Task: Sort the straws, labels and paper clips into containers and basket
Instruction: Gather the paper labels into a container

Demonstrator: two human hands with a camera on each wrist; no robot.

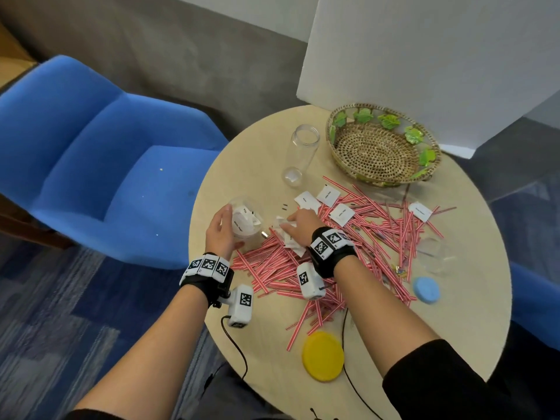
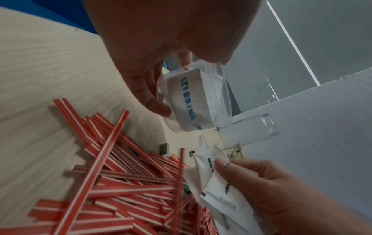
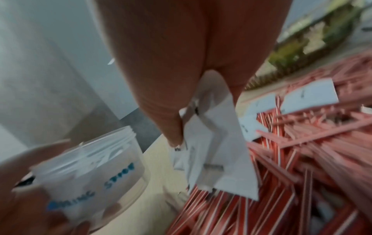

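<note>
My left hand [image 1: 222, 228] grips a short clear jar [image 1: 247, 221] holding white labels, at the table's left side; the jar [image 2: 193, 98] shows blue print in the left wrist view. Just right of it, my right hand [image 1: 298, 221] pinches a bunch of white labels [image 1: 288, 234], seen as folded white labels [image 3: 217, 151] beside the jar [image 3: 90, 171]. A heap of red-and-white straws [image 1: 333, 259] covers the table's middle. Loose labels [image 1: 328, 195] lie on the straws. A few dark paper clips [image 1: 284, 206] lie near the jar.
A tall clear jar [image 1: 301, 153] and a woven basket [image 1: 381, 144] stand at the back of the round table [image 1: 257, 147]. A yellow lid [image 1: 323, 356], a blue lid [image 1: 426, 289] and a clear cup [image 1: 436, 256] lie near the front and right. A blue chair [image 1: 100, 159] stands left.
</note>
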